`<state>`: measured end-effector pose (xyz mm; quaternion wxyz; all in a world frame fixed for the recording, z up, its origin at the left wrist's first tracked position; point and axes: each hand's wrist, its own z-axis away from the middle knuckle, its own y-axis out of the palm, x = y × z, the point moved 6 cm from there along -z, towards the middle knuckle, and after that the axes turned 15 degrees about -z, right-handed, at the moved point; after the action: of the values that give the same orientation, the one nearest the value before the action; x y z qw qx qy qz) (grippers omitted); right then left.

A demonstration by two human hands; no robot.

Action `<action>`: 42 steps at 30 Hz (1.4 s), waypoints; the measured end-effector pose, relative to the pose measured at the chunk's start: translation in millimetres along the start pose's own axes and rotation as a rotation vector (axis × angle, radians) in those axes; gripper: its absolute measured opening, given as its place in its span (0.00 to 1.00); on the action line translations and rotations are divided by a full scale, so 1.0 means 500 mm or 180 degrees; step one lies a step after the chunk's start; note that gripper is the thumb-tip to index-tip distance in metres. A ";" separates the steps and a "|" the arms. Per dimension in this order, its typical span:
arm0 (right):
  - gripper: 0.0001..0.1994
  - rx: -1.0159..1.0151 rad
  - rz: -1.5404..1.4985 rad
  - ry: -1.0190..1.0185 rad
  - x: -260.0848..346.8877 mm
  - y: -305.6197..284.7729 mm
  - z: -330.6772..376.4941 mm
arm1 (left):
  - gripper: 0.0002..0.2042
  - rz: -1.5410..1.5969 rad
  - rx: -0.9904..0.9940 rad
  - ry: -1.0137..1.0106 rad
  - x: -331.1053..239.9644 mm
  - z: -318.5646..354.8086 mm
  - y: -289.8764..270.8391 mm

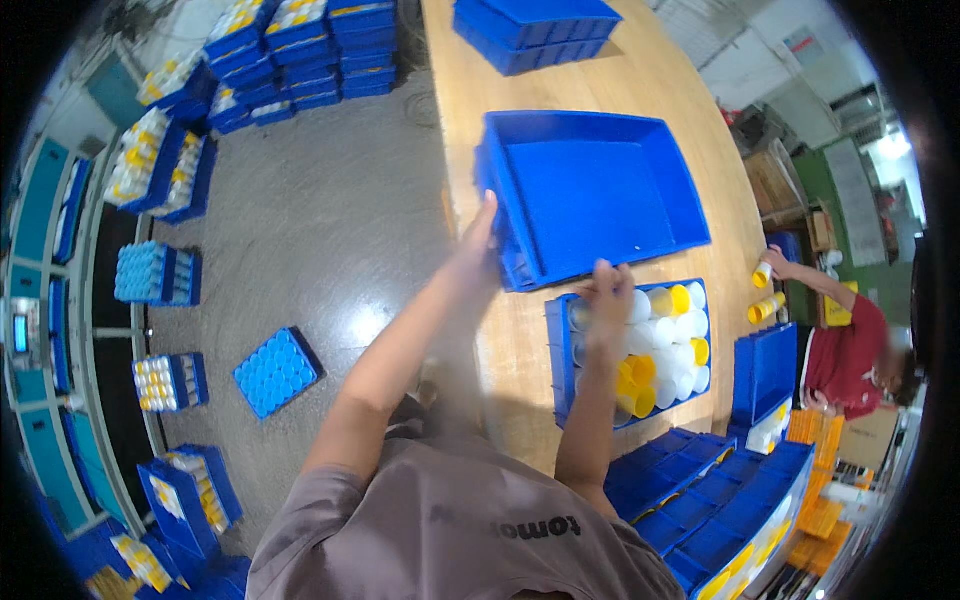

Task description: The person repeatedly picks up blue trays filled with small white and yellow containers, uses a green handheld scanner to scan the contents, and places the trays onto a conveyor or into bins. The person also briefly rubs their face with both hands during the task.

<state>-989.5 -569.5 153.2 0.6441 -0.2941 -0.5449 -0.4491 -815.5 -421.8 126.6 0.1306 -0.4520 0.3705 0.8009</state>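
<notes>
An empty blue plastic crate (pixel 600 200) rests at a slight tilt on the wooden table in front of me. My left hand (pixel 480 245) grips its left wall, thumb up along the side and the other fingers partly hidden. By the crate's near edge is my right hand (pixel 607 285), its fingers bent and blurred, so their hold cannot be made out. Directly below that hand stands a second blue crate (pixel 557 345), filled with white cups (pixel 665 345) and several yellow cups (pixel 637 378). My right forearm covers part of it.
More blue crates (pixel 535 35) are stacked at the table's (pixel 455 110) far end. Filled crates (pixel 300 50) stand on the floor to the left, with one crate of blue cups (pixel 275 372) nearer. Blue crates (pixel 720 500) line my right. A person (pixel 850 350) in red handles yellow cups opposite.
</notes>
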 end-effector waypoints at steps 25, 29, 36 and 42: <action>0.35 -0.0355 0.3289 0.0472 -0.250 -0.168 0.293 | 0.26 -0.3516 0.0202 -0.0818 0.035 0.376 -0.597; 0.28 0.0443 0.2487 0.0076 -0.286 0.102 0.393 | 0.24 -0.4005 -0.0553 -0.0888 -0.124 0.473 -0.849; 0.24 0.1074 0.2101 -0.0636 -0.247 0.597 0.287 | 0.30 -0.2897 -0.1623 -0.1164 -0.302 0.562 -1.094; 0.20 0.1980 0.2109 -0.0558 -0.273 1.007 0.062 | 0.34 -0.1648 -0.1788 -0.1371 -0.348 0.432 -1.248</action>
<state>-550.6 -294.0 84.5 0.7620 -0.2821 -0.5829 -0.0077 -514.3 185.1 40.9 0.2733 -0.3706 -0.0228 0.8874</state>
